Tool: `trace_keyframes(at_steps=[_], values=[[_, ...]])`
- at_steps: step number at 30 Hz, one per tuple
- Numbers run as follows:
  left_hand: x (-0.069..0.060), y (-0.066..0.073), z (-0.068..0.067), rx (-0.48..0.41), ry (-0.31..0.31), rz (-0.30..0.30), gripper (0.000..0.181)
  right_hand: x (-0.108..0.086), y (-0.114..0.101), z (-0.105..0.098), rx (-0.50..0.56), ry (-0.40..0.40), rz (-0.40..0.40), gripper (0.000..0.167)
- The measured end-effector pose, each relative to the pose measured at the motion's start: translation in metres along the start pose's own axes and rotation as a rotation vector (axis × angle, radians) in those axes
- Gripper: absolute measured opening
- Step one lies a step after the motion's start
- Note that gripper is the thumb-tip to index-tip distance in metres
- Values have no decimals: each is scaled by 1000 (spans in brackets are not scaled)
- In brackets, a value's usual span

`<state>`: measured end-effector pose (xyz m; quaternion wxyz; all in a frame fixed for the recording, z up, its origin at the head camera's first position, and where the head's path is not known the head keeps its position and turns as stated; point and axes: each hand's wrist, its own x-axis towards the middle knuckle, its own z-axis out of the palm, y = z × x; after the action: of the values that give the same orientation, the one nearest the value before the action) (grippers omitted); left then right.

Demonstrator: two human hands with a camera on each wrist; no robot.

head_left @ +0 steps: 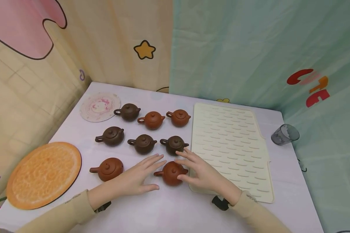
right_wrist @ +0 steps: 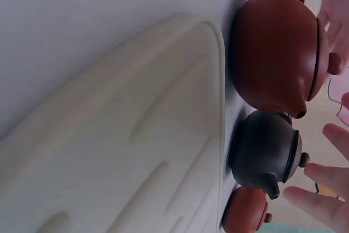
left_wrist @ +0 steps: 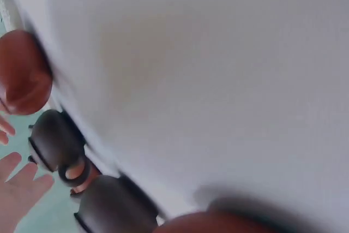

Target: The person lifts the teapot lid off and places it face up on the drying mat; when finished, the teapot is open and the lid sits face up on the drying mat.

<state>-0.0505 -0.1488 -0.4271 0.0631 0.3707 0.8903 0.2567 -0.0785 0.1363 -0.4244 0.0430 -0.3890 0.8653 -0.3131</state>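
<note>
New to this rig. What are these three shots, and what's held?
No robot: a person's bare left hand and right hand. The wide shot comes from a head camera looking down; the others from a camera on each wrist. On the table: four red teapots, four dark teapots, a cream mat, a glass, an orange disc and a pink disc. Nothing is held: both hands are open, either side of one front red teapot; I can't tell whether the right one touches it.

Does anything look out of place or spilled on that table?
Nothing looks spilled or damaged, but the front row seems uneven: a gap by the left hand separates its two reddish-brown teapots, while both rows behind have three.
</note>
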Motion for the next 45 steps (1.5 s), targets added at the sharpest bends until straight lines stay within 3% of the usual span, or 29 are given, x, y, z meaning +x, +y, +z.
trace_keyframes(at_steps=[3, 10, 17, 26, 28, 31, 36, 38, 42, 45], values=[[-1, -1, 7, -35, -17, -48, 74, 4, -2, 3, 21, -24, 4, 39], [5, -4, 18, -46, -1, -87, 60, 12, -4, 12, 57, -64, 13, 30], [14, -8, 22, -72, 57, -72, 44, 16, -3, 16, 72, -43, 7, 20], [17, -13, 20, -136, 19, -87, 41, 17, -3, 17, 188, -10, 71, 16], [17, -14, 20, -147, 18, -91, 41, 14, -1, 15, 278, 15, 108, 16], [18, -14, 20, -152, 22, -87, 41, 9, 5, 8, 498, 49, 225, 17], [18, -15, 20, -158, 27, -88, 41, -9, 31, -10, 980, 157, 527, 14], [17, -15, 21, -160, 28, -88, 41, -18, 43, -17, 1170, 219, 609, 13], [17, -14, 20, -161, 34, -87, 41, -36, 60, -26, 1435, 293, 666, 22], [18, -14, 20, -156, 37, -85, 41, -46, 67, -29, 1504, 303, 682, 25]])
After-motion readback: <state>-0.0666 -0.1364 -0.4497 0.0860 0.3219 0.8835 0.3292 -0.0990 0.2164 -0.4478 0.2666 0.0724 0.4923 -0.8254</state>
